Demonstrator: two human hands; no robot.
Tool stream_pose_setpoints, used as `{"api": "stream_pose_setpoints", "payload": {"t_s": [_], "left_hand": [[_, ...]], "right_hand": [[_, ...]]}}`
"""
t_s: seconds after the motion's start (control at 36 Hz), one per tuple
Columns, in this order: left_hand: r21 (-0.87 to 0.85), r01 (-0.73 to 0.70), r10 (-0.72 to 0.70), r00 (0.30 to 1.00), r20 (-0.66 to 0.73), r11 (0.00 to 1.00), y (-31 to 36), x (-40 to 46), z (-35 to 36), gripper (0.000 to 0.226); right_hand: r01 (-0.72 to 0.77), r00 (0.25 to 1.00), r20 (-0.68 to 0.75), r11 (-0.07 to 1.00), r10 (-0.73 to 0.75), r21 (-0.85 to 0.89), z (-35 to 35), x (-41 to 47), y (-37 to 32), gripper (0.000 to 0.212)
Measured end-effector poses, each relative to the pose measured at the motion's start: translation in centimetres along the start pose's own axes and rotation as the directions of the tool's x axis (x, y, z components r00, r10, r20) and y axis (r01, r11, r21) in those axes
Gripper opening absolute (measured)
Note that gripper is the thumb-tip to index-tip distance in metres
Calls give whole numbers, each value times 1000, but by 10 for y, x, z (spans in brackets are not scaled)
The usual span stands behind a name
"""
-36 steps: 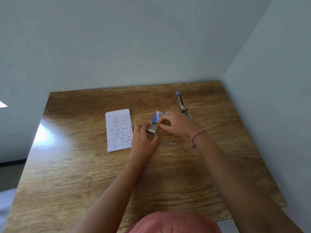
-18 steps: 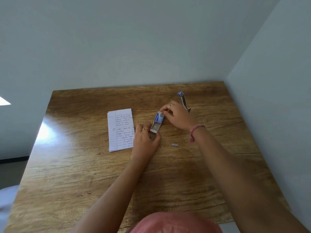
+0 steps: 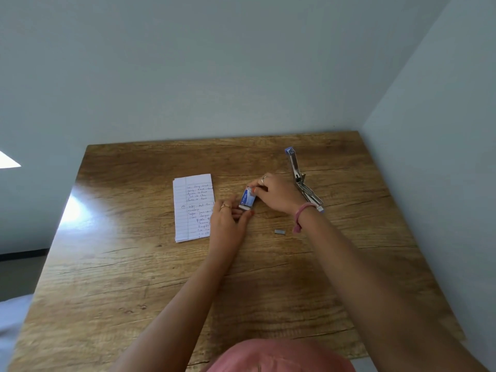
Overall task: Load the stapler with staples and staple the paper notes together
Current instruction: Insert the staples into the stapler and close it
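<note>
A small blue staple box sits between my hands at the table's middle, its inner tray almost fully pushed in. My left hand grips its near end and my right hand pinches its far end. A short strip of staples lies loose on the wood, just right of my left wrist. The stapler, metal with a blue tip, lies swung open behind my right hand, part of it hidden by my wrist. The lined, handwritten paper notes lie stacked to the left, touching my left hand.
The wooden table fits into a corner, with a wall along its far edge and another along its right edge. A bright glare patch lies on the left side of the tabletop.
The box's inner tray, pulled out toward my left hand before, has slid back into the blue sleeve. My right hand shifted slightly farther away and up along the box.
</note>
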State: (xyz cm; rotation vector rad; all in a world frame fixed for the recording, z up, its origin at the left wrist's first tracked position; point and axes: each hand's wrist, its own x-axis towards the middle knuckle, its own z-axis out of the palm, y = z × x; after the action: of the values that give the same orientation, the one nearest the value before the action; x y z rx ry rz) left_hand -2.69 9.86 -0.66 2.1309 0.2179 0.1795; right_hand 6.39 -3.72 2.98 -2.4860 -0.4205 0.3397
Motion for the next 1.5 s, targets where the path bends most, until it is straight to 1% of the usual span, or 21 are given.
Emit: {"api": "stream_pose_setpoints", "payload": {"t_s": [0.17, 0.25, 0.33, 0.42, 0.5, 0.58, 0.72, 0.83, 0.92, 1.03, 1.08, 1.17, 1.22, 1.28, 1.33, 1.42, 1.5], "left_hand": [[-11, 18, -18, 1000, 3, 1000, -2, 1, 1, 47], [6, 6, -6, 1000, 9, 1000, -3, 1, 2, 46], [5, 3, -3, 1000, 6, 1000, -4, 1, 3, 45], [10, 1, -1, 1000, 5, 1000, -4, 2, 3, 43], [47, -1, 1, 1000, -4, 999, -4, 2, 3, 38], [61, -3, 4, 1000, -19, 998, -4, 3, 3, 43], [65, 7, -5, 1000, -24, 998, -1, 3, 1, 49], [34, 20, -20, 1000, -20, 999, 1, 2, 1, 58], [14, 37, -36, 999, -18, 999, 2, 1, 0, 65], [-35, 82, -83, 996, -41, 996, 5, 1, -1, 66], [-54, 102, -105, 992, -65, 993, 8, 4, -3, 60], [-63, 48, -54, 995, -87, 997, 19, 10, -1, 50], [-75, -6, 0, 997, -82, 997, 28, 16, 3, 46], [-95, -46, 41, 998, -55, 994, 39, 23, 8, 45], [-148, -42, 45, 999, 12, 988, 51, 31, 14, 48], [-262, 45, -7, 990, 144, 964, 68, 44, 24, 58], [-308, 165, -72, 954, 292, 937, 80, 57, 32, 71]], "right_hand": [[20, 1000, 20, 999, -21, 41, 7, -6, -7, 29], [16, 1000, -1, 999, -16, 52, 12, -9, -10, 30], [-1, 1000, -25, 995, 4, 101, 18, -13, -10, 29], [4, 1000, -27, 994, -1, 111, 18, -16, -10, 33], [-4, 1000, 7, 988, 3, 155, 15, -23, -7, 39], [-41, 999, 27, 965, 36, 257, 12, -33, -1, 42], [-40, 999, 7, 965, 39, 261, 7, -63, 22, 33], [-10, 1000, -14, 955, 15, 295, 8, -92, 38, 37], [33, 997, -76, 973, -16, 230, 11, -106, 46, 37], [125, 963, -257, 977, -78, 171, 21, -114, 44, 22], [147, 948, -303, 979, -98, 142, 24, -115, 41, 18], [144, 943, -317, 983, -100, 116, 26, -115, 39, 16], [132, 939, -334, 982, -79, 138, 27, -116, 39, 15], [110, 932, -359, 978, -40, 178, 28, -118, 40, 14], [98, 920, -392, 976, -15, 194, 29, -119, 40, 13], [96, 898, -441, 975, 2, 199, 29, -120, 40, 10], [101, 873, -488, 971, 19, 218, 30, -122, 39, 10]]}}
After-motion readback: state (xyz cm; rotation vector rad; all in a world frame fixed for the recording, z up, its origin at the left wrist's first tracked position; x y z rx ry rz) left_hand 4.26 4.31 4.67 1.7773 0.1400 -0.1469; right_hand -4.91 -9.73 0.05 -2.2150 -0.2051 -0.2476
